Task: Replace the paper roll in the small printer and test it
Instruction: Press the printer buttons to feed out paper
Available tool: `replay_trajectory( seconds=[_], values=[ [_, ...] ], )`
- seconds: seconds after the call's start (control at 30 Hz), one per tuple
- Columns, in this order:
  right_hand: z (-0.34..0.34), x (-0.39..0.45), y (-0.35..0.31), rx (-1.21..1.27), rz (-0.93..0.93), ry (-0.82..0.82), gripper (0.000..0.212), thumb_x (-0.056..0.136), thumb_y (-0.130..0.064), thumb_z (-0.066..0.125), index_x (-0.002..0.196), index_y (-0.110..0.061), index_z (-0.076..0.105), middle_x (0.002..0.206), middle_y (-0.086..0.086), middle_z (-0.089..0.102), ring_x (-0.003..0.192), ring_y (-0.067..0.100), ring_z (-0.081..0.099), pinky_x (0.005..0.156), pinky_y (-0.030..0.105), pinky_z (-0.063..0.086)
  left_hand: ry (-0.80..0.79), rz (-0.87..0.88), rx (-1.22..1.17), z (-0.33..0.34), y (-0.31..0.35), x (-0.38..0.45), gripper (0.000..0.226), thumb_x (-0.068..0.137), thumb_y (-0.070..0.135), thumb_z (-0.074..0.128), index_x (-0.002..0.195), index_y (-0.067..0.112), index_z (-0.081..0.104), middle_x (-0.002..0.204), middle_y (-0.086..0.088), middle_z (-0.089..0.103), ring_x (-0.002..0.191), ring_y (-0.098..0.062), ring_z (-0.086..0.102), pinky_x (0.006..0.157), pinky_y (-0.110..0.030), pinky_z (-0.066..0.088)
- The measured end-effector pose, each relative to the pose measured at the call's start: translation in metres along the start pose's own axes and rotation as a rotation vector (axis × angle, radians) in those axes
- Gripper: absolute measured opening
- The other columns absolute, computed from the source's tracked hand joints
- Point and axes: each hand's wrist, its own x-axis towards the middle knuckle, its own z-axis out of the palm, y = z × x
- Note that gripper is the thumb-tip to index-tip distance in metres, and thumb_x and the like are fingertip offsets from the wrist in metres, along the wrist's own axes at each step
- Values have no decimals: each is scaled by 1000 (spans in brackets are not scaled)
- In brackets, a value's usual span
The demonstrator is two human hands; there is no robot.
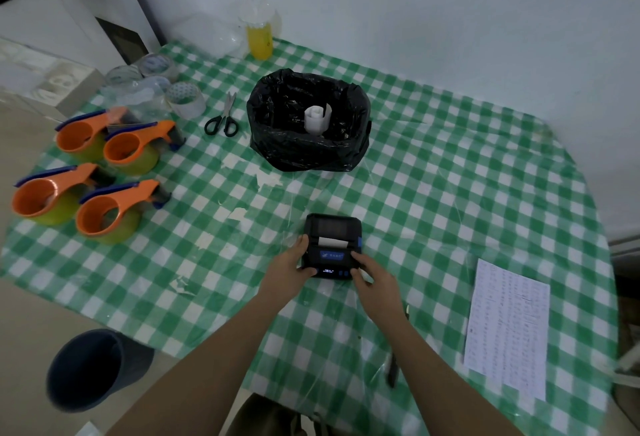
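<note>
A small black printer (pixel 333 234) with a blue label and a lit display lies flat on the green checked tablecloth (pixel 450 193). A short strip of white paper (pixel 332 242) shows at its slot. My left hand (pixel 294 264) grips the printer's left side, thumb on its front. My right hand (pixel 370 278) holds the right front corner, fingers near the buttons. Farther back, a white paper roll (pixel 317 118) stands inside a bin lined with a black bag (pixel 308 120).
Several orange tape dispensers (pixel 100 186) stand at the left, with clear tape rolls (pixel 183 98) and scissors (pixel 223 117) behind them. A yellow drink cup (pixel 259 37) is at the back, a printed sheet (pixel 507 328) at the right, a dark bucket (pixel 93 366) on the floor.
</note>
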Motion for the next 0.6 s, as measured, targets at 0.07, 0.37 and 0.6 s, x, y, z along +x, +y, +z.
replay_trajectory(
  seconds=[0.07,0.37,0.6],
  values=[
    [-5,-2,3,28,-6,-65,42,87,-8,60,127,-20,54,128,4,59,114,17,57,97,34,49,-5,0,-16,0,1,0,72,81,0,65,142,11,28,152,-10,29,140,-20,29,105,-17,29],
    [2,3,0,-8,38,-25,41,83,-9,66,122,-18,56,123,9,59,104,22,61,87,37,53,-7,-5,-16,-1,2,-1,72,82,0,64,142,11,26,153,-11,28,140,-21,29,115,-34,30],
    [3,8,-3,-72,53,-21,33,82,-14,68,114,-18,58,121,6,60,96,22,63,83,38,54,5,1,39,0,0,0,73,82,4,64,143,14,25,152,-10,30,139,-20,31,108,-24,29]
  ],
)
